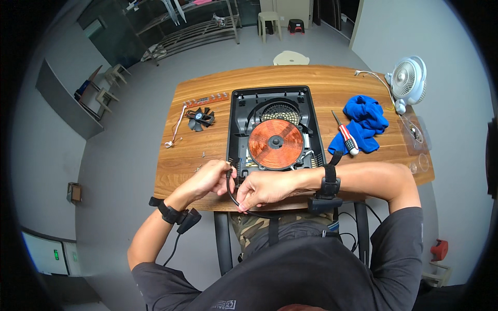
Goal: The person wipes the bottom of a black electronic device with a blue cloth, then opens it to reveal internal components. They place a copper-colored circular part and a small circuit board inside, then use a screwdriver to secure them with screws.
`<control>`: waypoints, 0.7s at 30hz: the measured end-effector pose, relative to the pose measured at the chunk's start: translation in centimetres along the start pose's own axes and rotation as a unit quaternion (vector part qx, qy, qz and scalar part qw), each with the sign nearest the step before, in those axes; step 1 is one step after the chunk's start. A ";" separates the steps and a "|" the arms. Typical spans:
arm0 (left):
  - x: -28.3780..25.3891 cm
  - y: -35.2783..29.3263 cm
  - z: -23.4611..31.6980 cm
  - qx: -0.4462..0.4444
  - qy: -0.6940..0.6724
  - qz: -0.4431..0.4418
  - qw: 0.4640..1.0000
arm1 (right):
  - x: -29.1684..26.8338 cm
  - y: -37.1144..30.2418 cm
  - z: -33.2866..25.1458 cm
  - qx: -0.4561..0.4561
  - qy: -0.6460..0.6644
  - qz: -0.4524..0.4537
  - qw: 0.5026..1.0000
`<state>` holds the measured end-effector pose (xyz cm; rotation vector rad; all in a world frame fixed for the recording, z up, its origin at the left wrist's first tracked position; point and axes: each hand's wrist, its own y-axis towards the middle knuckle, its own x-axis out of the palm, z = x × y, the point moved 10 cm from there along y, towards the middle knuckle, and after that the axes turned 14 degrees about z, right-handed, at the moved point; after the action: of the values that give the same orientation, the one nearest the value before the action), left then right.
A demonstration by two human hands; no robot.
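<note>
Head view: with forearms [365, 181] angled inward, left hand [211, 177] and right hand [265, 187] both pinch a black cable [230, 187]

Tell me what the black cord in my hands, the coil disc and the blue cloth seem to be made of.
Black cord: probably rubber or soft plastic sheathing, smooth, faintly shiny, bending in a curve. Coil disc: likely copper wire, judging by its orange-brown color and fine circular windings. Blue cloth: matte fabric, shown by its loose, rumpled folds; I can't tell the fiber.
</note>
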<state>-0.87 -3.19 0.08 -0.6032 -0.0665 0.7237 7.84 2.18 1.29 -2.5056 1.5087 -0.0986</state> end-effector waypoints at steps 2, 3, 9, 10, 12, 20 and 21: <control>0.2 -0.1 1.2 0.047 0.164 0.020 0.985 | 0.2 0.2 0.5 0.004 -0.020 0.006 1.000; -0.4 -0.4 2.2 0.061 0.236 0.073 0.967 | 0.2 0.2 0.9 0.006 -0.023 0.010 1.000; 1.6 -2.6 7.3 0.294 0.563 0.196 0.747 | 0.0 -0.5 0.8 0.056 -0.067 0.030 0.996; 2.1 -2.7 7.4 0.317 0.600 0.211 0.704 | 0.1 -0.3 1.0 0.053 -0.066 0.028 0.996; 2.9 -2.9 7.6 0.316 0.619 0.206 0.689 | 0.2 0.2 1.7 0.049 -0.064 0.023 0.997; 1.0 -2.5 6.8 0.291 0.534 0.168 0.776 | -0.3 0.6 0.4 0.024 -0.030 0.004 0.999; 0.4 -2.0 6.3 0.234 0.489 0.134 0.830 | -0.5 0.3 0.0 0.023 -0.025 0.009 0.999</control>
<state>-1.00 -0.93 6.33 -0.4491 1.1450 0.5930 7.35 2.44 1.25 -2.4399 1.4918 -0.0673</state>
